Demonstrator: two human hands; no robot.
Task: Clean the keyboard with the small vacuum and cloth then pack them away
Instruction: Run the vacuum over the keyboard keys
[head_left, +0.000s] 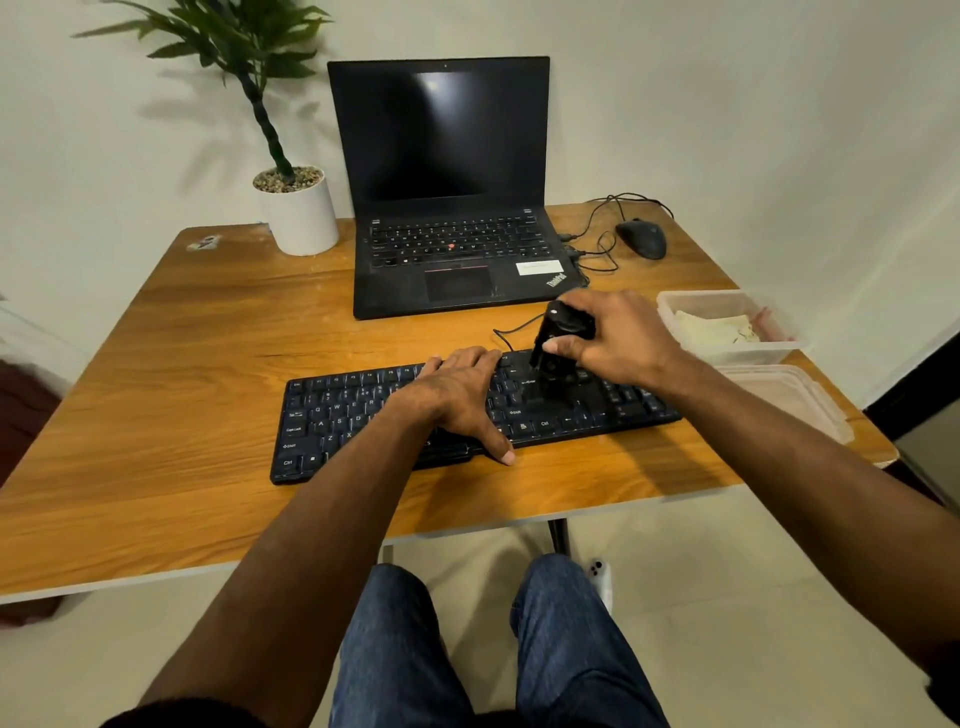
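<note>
A black keyboard (332, 421) lies across the near middle of the wooden table (208, 338). My left hand (457, 395) rests flat on its middle keys, fingers straight, thumb over the front edge. My right hand (618, 338) grips a small black vacuum (558, 343) upright, with its nozzle down on the keys right of the Enter key. A pale cloth (711, 327) lies inside a clear plastic box (675, 304) at the right edge of the table.
An open black laptop (447, 208) stands behind the keyboard. A wired mouse (641, 236) sits back right, a potted plant (301, 213) back left. The box's clear lid (795, 400) lies by the right edge. The keyboard cable (511, 330) loops behind.
</note>
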